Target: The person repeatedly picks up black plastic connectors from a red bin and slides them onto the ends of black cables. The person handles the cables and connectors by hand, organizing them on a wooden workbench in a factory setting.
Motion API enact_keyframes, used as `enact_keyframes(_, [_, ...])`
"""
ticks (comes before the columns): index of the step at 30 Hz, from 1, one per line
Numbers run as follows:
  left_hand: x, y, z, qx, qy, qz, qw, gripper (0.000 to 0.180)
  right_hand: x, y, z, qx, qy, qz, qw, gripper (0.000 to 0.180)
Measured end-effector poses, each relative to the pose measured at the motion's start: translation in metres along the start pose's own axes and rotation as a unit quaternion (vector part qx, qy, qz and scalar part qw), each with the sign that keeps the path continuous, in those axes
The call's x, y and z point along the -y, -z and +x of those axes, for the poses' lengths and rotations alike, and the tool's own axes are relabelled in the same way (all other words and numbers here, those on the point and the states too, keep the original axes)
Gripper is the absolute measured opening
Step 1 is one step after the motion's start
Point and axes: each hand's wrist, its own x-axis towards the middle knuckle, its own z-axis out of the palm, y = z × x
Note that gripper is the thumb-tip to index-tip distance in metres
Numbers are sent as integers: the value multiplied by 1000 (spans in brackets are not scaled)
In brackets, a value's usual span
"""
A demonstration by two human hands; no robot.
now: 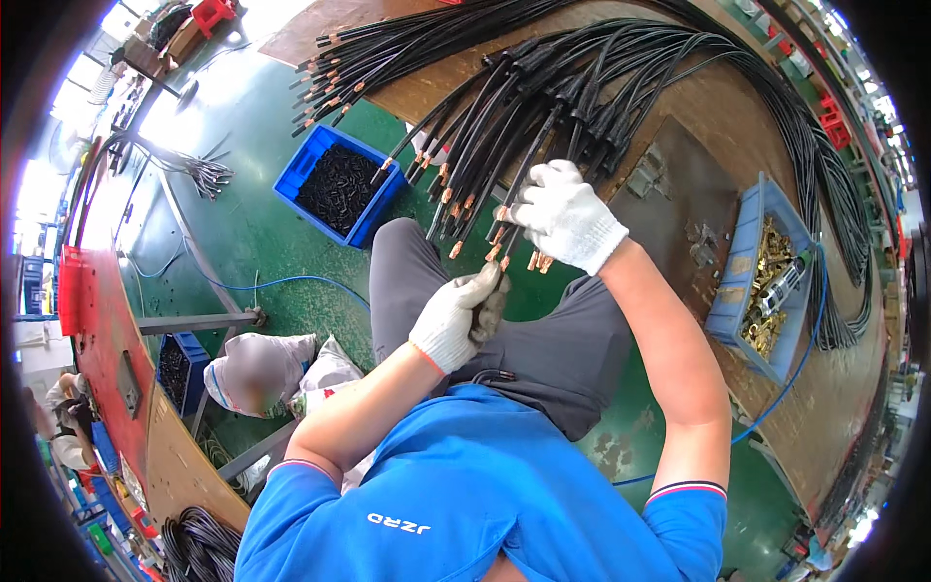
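Many black cables (495,126) with stripped copper ends hang over the near edge of the bench in front of me. My right hand (564,215), in a white knitted glove, is closed around a black cable close to its bare end. Just below it, my left hand (462,315), also gloved, has thumb and fingers pinched at a copper cable end (504,263). Part of that end is hidden by the fingertips. Other bared ends (456,249) dangle beside my hands, above my lap.
A blue bin (289,184) of small black parts stands on the floor, left of the cables. On the brown bench (718,107), a grey-blue bin (722,315) holds brass fittings and a tool with a blue hose (813,339). White sacks (262,364) lie at left.
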Motion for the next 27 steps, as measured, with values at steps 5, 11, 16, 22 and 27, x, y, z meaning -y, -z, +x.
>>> enact_keyframes(5, [5, 9, -2, 14, -6, 56, 998, 29, -1, 0, 1, -24, 9, 3, 1000, 24])
enact_keyframes(11, [24, 18, -28, 1, 9, 78, 997, 28, 2, 3, 2, -12, 1, -18, 1000, 23])
enact_keyframes(16, [-27, 16, -38, 27, -138, -8, 990, 21, 3, 16, 4, -53, 7, 53, 997, 18])
enact_keyframes(22, [-50, -32, -8, -180, -391, 532, 729, 36, 8, 15, 4, -152, -121, 133, 972, 22])
enact_keyframes(27, [-47, -45, 18, -194, -343, 711, 582, 35, 4, 12, 10, -100, -97, 65, 988, 35])
